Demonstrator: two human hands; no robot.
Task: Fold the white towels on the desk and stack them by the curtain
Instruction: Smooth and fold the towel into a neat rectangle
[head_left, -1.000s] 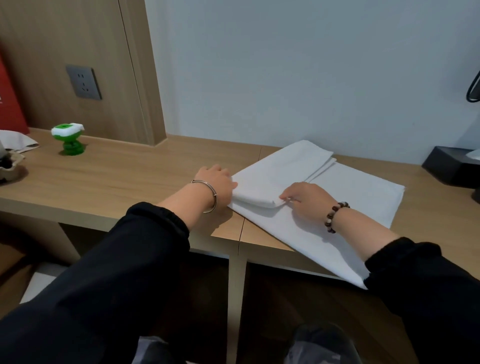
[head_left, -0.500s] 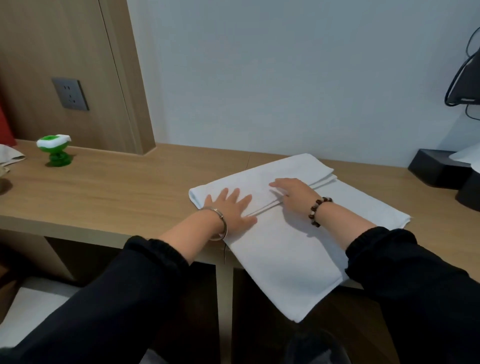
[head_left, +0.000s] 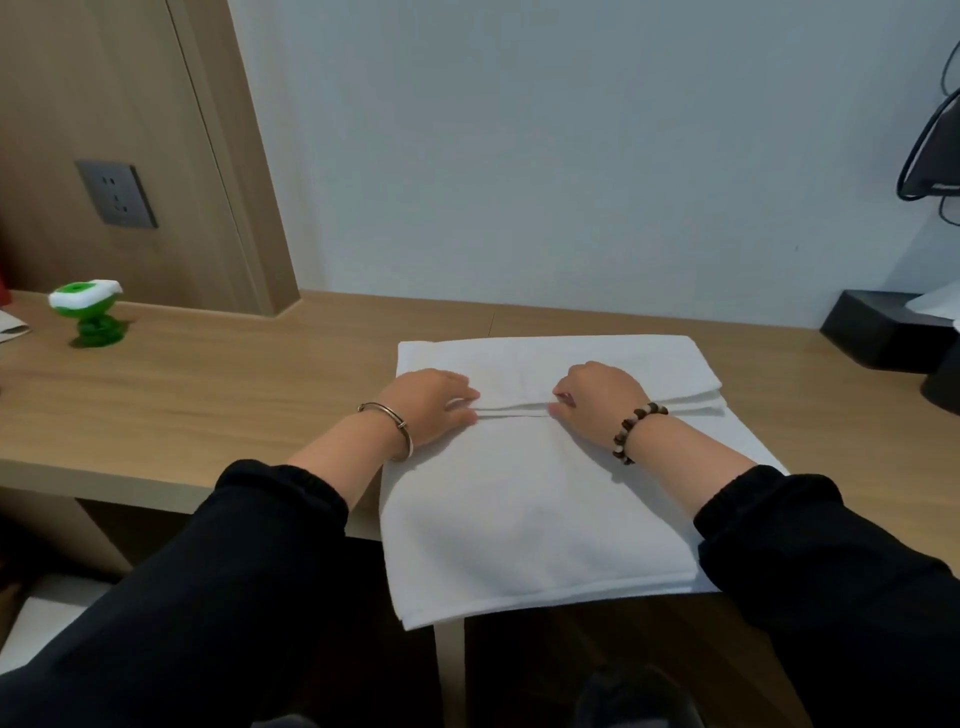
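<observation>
Head camera, the only view: a person in black sleeves is folding a white towel (head_left: 535, 514) on a wooden desk (head_left: 234, 384). A second ago the towel was lying askew across the desk. It is now sitting square to the front edge, with its far part doubled back toward the person as a flap (head_left: 545, 358) and its near part hanging over the front edge. The left hand (head_left: 428, 405), which half a second ago was lying spread flat on the cloth, is now closing thumb and fingers on the flap's layered near edge. The right hand (head_left: 602, 397), flat on the flap a moment ago, is curling its fingers onto the same edge a little way to the right (how deep the fingertips are reaching under the layers cannot be told). The two hands are gripping apart, with a stretch of bare edge between them. The change suggests the straightening and smoothing are over and the next fold is being taken up, probably by drawing the flap toward the person. A green ornament (head_left: 88, 312) is standing well to the left and a black box (head_left: 878, 327) at the far right. No curtain or finished stack is showing, so stacking appears to be some way off.
</observation>
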